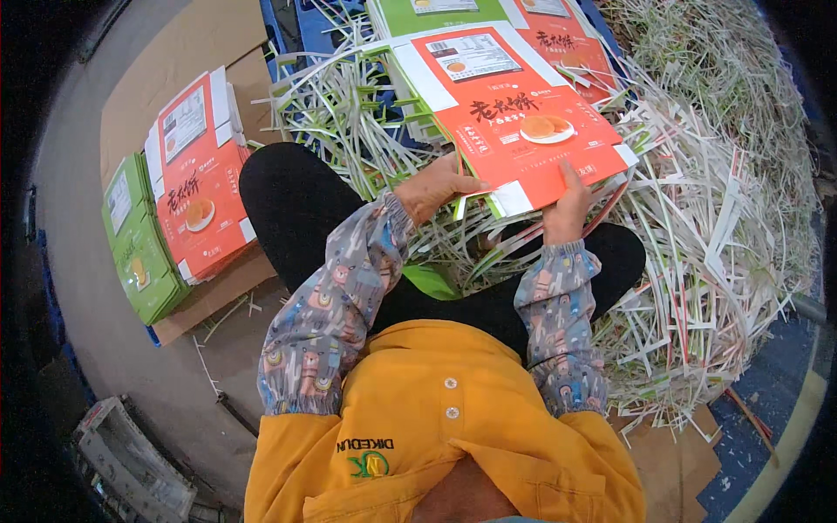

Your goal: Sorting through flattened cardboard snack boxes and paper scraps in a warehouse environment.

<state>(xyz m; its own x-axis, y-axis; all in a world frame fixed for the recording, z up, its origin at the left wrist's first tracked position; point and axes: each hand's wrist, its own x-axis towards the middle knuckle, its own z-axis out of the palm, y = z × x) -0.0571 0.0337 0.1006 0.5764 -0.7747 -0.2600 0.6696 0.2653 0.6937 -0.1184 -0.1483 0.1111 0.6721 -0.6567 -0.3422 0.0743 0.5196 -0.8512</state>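
A red printed box blank (549,96) with white flaps and a picture of round cakes lies tilted in front of me, over green blanks (436,19). My left hand (433,185) is closed at its near left corner, the thumb along the edge, beside thin white and green strips. At the near edge farther right, my right hand (568,205) grips the blank with the thumb on top. Both hands' fingers underneath are hidden, so I cannot tell how many sheets they hold.
Cut paper strips (697,235) are heaped on the right and scattered around the blanks. Stacks of red blanks (205,174) and green blanks (139,244) rest on brown cardboard (187,57) at left. My crossed legs (296,205) flank the work. A grey plastic crate (131,462) is lower left.
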